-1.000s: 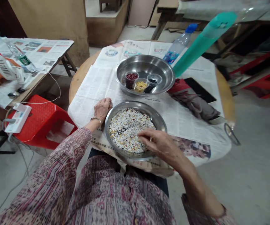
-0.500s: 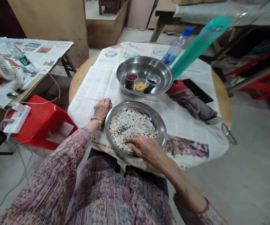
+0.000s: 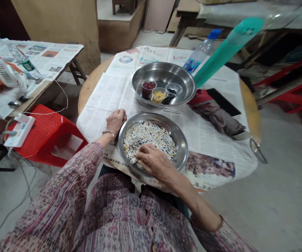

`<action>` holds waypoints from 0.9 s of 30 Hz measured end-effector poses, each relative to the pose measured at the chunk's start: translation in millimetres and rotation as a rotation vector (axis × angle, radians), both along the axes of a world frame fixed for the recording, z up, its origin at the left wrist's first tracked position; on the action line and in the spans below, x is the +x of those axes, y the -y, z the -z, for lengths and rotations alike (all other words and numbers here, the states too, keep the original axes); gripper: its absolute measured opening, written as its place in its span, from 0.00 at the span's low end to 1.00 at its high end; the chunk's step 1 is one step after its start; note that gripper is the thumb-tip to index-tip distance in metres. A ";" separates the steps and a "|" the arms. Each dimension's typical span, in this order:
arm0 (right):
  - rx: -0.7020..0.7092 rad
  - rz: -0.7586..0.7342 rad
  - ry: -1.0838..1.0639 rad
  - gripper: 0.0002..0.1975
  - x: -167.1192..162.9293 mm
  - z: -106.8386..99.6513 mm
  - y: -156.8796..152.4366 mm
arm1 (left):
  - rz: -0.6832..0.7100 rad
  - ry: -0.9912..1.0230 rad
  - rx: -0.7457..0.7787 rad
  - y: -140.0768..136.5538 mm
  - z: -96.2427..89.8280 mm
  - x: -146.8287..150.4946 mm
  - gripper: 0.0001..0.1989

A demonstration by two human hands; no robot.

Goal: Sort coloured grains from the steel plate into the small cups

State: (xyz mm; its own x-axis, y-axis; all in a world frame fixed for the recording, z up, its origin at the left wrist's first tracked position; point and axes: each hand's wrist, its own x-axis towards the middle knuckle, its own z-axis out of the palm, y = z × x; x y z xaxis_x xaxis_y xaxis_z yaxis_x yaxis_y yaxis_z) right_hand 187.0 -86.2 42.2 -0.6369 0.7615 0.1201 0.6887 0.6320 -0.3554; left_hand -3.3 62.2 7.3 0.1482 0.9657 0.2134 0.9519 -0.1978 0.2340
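Observation:
A steel basin (image 3: 183, 157) close to my body holds white rice-like grains (image 3: 153, 136) mixed with yellow, black and dark red beans. My right hand (image 3: 153, 161) is over the near left part of the grains, its fingers bent down and drawn together into them. The fingertips are partly hidden, so what they pinch cannot be made out. On the newspaper, just left of the basin's rim, my left hand (image 3: 115, 120) rests with its fingers loosely curled and nothing seen in them. A bracelet (image 3: 109, 133) circles that wrist.
Behind stands a larger steel basin (image 3: 137, 75) with plastic cups of red beans (image 3: 149, 86), yellow beans (image 3: 158, 96) and black beans (image 3: 172, 91). A bottle (image 3: 202, 50), green tube-like object (image 3: 226, 52), folded umbrella (image 3: 213, 115) and dark tablet (image 3: 223, 101) lie rightward. A red stool (image 3: 46, 134) stands left.
My right hand has shifted slightly left in the basin and its fingers have curled more. More dark beans show beside it. My left hand stays at the rim.

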 end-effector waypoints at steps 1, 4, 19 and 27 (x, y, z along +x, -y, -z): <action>0.008 0.035 0.012 0.06 5.7 1.4 -1.7 | 0.004 0.005 -0.001 0.0 0.3 -0.1 0.07; 0.055 0.179 0.034 0.07 30.1 4.1 -7.0 | 0.011 0.015 0.001 0.0 1.1 -0.2 0.08; 0.023 0.047 -0.064 0.06 4.5 8.6 -5.8 | 0.008 0.002 0.018 -1.2 1.1 0.0 0.08; 0.142 0.396 -0.073 0.10 41.9 3.6 -25.1 | 0.002 0.022 -0.016 -1.6 -0.6 0.7 0.08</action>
